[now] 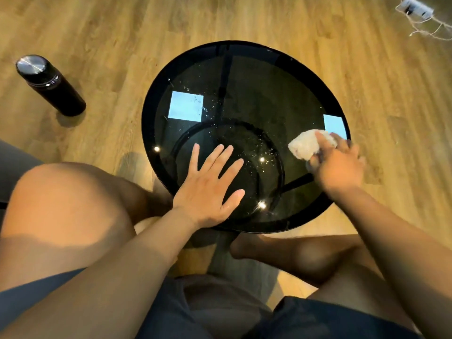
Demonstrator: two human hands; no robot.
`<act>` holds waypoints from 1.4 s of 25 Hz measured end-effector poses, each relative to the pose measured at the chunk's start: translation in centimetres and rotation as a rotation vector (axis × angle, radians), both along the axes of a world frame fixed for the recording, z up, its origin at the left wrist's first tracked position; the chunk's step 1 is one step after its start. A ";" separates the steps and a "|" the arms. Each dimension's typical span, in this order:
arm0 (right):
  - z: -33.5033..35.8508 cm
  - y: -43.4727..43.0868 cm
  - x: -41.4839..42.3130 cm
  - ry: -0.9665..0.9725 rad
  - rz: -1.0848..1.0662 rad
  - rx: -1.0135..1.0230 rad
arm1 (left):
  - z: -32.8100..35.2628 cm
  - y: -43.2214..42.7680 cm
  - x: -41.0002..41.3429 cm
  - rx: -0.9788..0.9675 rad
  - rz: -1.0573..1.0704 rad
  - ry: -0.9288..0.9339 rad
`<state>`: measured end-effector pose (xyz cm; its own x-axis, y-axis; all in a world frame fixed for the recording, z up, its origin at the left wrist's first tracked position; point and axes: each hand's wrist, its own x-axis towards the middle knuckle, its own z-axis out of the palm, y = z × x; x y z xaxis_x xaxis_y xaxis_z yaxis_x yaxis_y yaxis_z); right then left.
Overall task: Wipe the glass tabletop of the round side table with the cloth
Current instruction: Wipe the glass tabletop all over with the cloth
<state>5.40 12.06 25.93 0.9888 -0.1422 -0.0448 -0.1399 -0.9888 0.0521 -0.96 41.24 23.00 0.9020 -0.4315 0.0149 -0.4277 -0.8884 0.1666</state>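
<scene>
The right hand clutches a bunched white cloth, pressing it on the glass tabletop near the rim. Well to its left, the left hand lies flat, fingers spread, on the glass; water droplets speckle the surface between them.

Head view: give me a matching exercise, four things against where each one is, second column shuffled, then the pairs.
Things:
1. cloth
2. left hand
3. black flask
4. white power strip

Places:
A. on the wooden floor, left of the round side table
B. flat on the glass tabletop, fingers spread
C. on the floor, far right of the view
D. gripped by the right hand near the table's right rim

Pairs: 1-D, 2-B, 3-A, 4-C.
</scene>
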 end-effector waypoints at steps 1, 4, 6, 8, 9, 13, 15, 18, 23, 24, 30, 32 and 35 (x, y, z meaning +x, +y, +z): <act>-0.1 -1.2 1.8 0.007 -0.045 -0.009 | 0.0 0.0 0.0 -0.018 -0.011 -0.004; -0.2 -2.6 5.8 0.017 -0.134 0.100 | -0.1 0.1 0.0 -0.048 -0.018 -0.021; -0.3 -2.1 6.2 0.011 -0.164 0.151 | -0.3 0.2 0.0 -0.059 -0.004 -0.026; -0.2 -1.2 4.6 -0.011 -0.127 0.124 | -0.3 0.1 0.0 -0.062 0.005 -0.025; 0.1 -0.4 3.4 -0.014 -0.095 0.108 | -0.3 0.1 0.1 -0.056 0.009 -0.023; 0.3 5.1 -4.2 -0.037 0.025 0.194 | -0.3 0.0 0.1 -0.041 0.011 -0.011; 0.0 8.8 -8.5 -0.051 0.103 0.240 | -0.3 0.1 0.1 -0.044 0.014 -0.007; -0.5 11.9 -12.9 -0.051 0.254 0.258 | -0.2 0.3 -0.2 -0.096 0.015 -0.018; 2.3 6.3 -11.4 0.086 0.276 0.867 | 1.9 -3.9 -2.2 -0.370 -0.230 -0.060; 2.3 4.4 -10.4 -0.012 0.093 0.951 | 1.9 -5.2 -3.0 -0.365 -0.260 -0.006; -0.7 2.4 -5.7 -0.174 -0.856 0.914 | 0.7 -8.7 -4.6 -0.208 -0.289 0.002; -1.5 2.7 -5.0 -0.231 -0.899 0.937 | 0.8 -7.9 -2.5 -0.301 -0.262 0.055; -2.3 2.4 -5.0 -0.242 -0.923 0.897 | -0.1 -6.8 2.2 -0.360 -0.228 0.106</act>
<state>0.36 14.51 23.68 0.5400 -0.7810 -0.3137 -0.6931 -0.2012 -0.6922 1.23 34.42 22.90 0.7889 -0.6040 0.1132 -0.5700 -0.6502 0.5023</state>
